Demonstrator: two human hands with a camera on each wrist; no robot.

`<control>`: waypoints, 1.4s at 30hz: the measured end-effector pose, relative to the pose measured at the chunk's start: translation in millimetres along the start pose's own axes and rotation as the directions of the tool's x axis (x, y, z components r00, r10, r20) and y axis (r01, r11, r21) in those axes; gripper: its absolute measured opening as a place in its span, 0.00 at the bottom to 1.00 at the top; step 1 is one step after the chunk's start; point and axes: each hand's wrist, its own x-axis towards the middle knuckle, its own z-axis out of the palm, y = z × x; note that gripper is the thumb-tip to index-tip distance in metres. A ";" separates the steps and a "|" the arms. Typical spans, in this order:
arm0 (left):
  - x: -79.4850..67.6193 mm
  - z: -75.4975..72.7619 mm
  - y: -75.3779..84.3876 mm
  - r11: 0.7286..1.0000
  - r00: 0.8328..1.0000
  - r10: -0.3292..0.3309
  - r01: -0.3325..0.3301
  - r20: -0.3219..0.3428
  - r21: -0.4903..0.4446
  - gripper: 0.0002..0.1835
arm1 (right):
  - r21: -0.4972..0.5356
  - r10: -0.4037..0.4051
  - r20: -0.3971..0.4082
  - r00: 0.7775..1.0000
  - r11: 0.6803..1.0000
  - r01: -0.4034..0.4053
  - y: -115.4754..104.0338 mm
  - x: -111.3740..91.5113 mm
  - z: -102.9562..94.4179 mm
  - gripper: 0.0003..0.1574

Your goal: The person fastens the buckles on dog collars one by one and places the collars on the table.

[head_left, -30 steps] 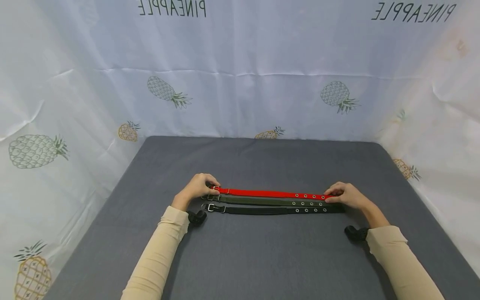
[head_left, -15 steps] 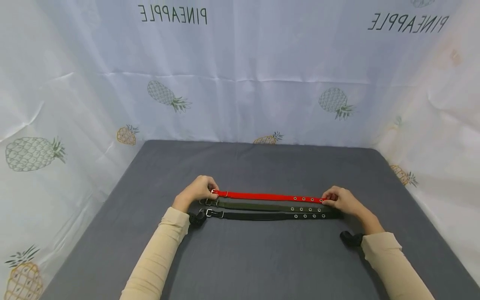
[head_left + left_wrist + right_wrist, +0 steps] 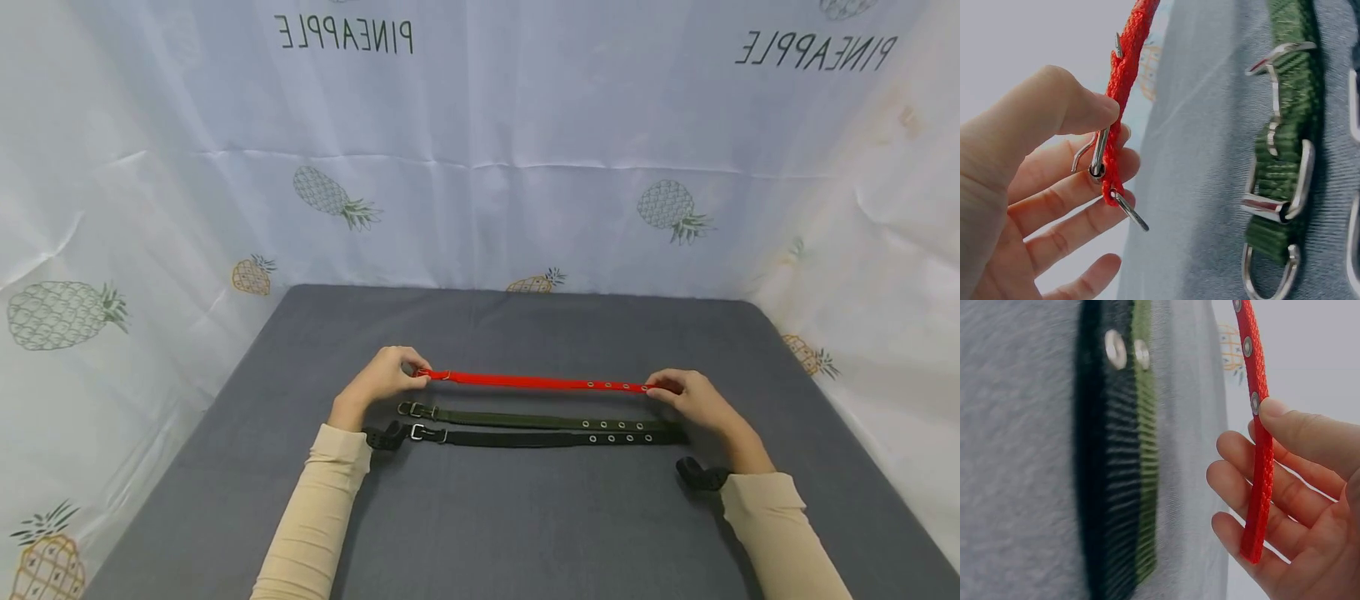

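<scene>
A red collar (image 3: pixel 517 382) with metal eyelets is stretched between both hands, raised off the table. My left hand (image 3: pixel 386 372) pinches its buckle end between thumb and fingers; in the left wrist view, the metal buckle (image 3: pixel 1099 156) and a ring hang by the fingers. At the other end, my right hand (image 3: pixel 696 402) pinches the collar near an eyelet, and its red tip (image 3: pixel 1252 547) hangs across the fingers in the right wrist view. Closer to the person, a green collar (image 3: pixel 510 420) and a black collar (image 3: pixel 502 437) lie side by side, buckles to the left.
A grey cloth covers the table (image 3: pixel 525 525). White curtains (image 3: pixel 480 92) with pineapple prints hang behind it and at both sides. Dark wrist devices (image 3: pixel 701 475) sit at both cuffs.
Both hands have lifted the red collar and carried it away from the green one, widening the gap between them. The green and black collars stay on the table. The head view has tilted slightly upward.
</scene>
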 end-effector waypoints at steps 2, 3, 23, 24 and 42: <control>0.2 -1.7 -0.8 1.000 1.000 -0.002 0.002 -0.009 -0.010 0.07 | 0.016 0.002 -0.008 1.000 1.000 -0.002 -1.6 1.1 -1.9 0.10; 0.3 -2.5 -1.2 1.000 1.000 0.000 -0.001 -0.015 -0.011 0.07 | 0.022 0.006 -0.014 1.000 1.000 -0.006 -2.5 1.6 -2.7 0.10; -2.2 -12.2 7.5 0.993 0.982 -0.077 0.060 -0.171 -0.103 0.11 | 0.124 0.076 -0.139 0.987 0.991 -0.059 -19.7 6.7 -14.5 0.12; -2.0 -12.2 7.8 0.993 0.981 -0.076 0.058 -0.178 -0.104 0.11 | 0.133 0.085 -0.133 0.988 0.989 -0.067 -20.4 6.7 -15.0 0.12; -2.0 -11.6 33.4 0.978 0.966 0.018 -0.071 -0.259 -0.196 0.14 | 0.322 0.102 -0.255 0.962 0.947 -0.015 -53.4 8.8 -17.7 0.18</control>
